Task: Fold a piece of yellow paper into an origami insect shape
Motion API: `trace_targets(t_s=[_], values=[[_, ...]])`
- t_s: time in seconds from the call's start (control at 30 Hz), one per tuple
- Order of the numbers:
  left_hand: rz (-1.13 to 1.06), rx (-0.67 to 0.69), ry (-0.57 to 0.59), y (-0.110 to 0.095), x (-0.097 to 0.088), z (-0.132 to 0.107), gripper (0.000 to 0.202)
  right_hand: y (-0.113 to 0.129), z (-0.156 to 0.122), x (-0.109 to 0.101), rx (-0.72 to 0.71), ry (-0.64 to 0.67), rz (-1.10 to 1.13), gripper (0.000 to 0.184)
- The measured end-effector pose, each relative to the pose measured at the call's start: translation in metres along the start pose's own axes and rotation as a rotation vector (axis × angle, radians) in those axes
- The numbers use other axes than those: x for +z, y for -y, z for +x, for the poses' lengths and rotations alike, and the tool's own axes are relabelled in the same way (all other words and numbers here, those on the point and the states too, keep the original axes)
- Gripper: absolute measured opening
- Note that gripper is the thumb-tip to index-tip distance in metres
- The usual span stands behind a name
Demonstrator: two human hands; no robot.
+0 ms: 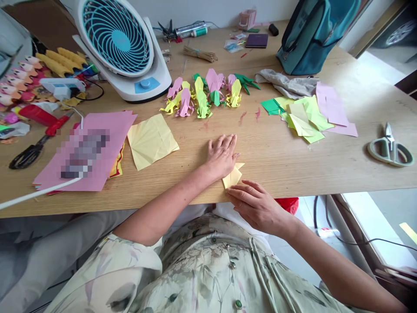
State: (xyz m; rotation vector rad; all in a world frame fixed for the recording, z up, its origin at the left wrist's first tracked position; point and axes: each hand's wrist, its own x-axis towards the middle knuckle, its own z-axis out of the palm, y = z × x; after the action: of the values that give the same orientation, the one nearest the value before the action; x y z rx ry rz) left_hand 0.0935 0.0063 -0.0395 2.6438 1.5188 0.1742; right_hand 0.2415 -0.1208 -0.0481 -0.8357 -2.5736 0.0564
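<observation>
Resting the left hand [222,156] flat, with outstretched fingers, over folded pale-yellow paper [232,178] at the front of the wooden desk [286,163]. Touching the paper's near corner with the right hand [256,203], loosely bent-fingered; cannot tell whether pinching.

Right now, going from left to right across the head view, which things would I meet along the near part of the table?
Pink paper stack, creased yellow sheet, folded yellow paper, loose paper pile, grey scissors.

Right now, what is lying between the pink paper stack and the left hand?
The head view shows a creased yellow sheet lying on the table between the pink paper stack and the left hand.
</observation>
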Motion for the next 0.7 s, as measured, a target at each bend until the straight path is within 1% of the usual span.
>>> trace_targets(t_s=[0.13,0.2,0.37,0.47,0.57,0.7], values=[[0.009,-0.025,-0.114,-0.004,0.002,0.006,0.055,0.001,0.001,-0.001,0.023,-0.008,0.017,0.031],[0.017,-0.020,-0.149,-0.005,0.005,0.007,0.055,0.004,0.001,-0.002,0.033,-0.017,0.021,0.031],[0.066,-0.008,-0.152,-0.006,0.005,0.006,0.056,0.008,0.007,-0.007,0.060,-0.007,0.022,0.027],[0.069,0.005,-0.149,-0.006,0.005,0.006,0.056,0.007,0.014,-0.007,0.114,-0.012,0.039,0.025],[0.065,0.012,-0.145,-0.005,0.007,0.006,0.055,0.007,0.022,-0.003,0.160,-0.015,0.003,0.026],[0.073,0.031,-0.136,-0.003,0.008,0.008,0.054,0.010,0.023,0.005,0.166,-0.008,-0.052,0.026]])
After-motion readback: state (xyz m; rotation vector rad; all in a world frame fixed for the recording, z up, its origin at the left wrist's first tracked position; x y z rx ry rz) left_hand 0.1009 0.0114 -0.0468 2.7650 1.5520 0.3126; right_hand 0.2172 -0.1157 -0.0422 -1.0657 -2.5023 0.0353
